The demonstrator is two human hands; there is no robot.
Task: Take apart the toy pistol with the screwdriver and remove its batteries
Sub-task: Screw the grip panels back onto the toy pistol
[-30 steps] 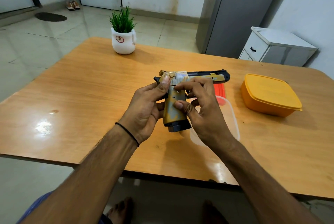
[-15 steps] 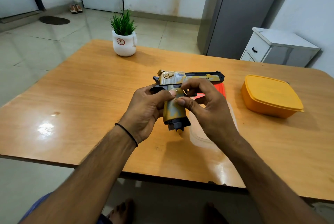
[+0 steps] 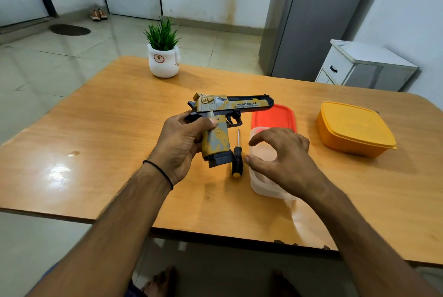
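A gold, grey and black toy pistol (image 3: 223, 114) is held upright above the wooden table (image 3: 107, 128), barrel pointing right. My left hand (image 3: 182, 143) grips the back of its handle, thumb across the grip. A screwdriver (image 3: 236, 160) with a black and yellow handle lies on the table just right of the pistol's grip, tip pointing away from me. My right hand (image 3: 280, 157) hovers with fingers spread beside the screwdriver, over a clear plastic container (image 3: 266, 186), holding nothing.
An orange-red lid (image 3: 275, 116) lies behind the clear container. A closed yellow box (image 3: 352, 128) sits at the right. A white pot with a green plant (image 3: 163, 56) stands at the table's far edge. A grey cabinet and white drawer unit stand beyond.
My right hand has let go of the pistol's grip and moved right and down, over the clear container. The screwdriver is now in view on the table. My left hand still holds the pistol.
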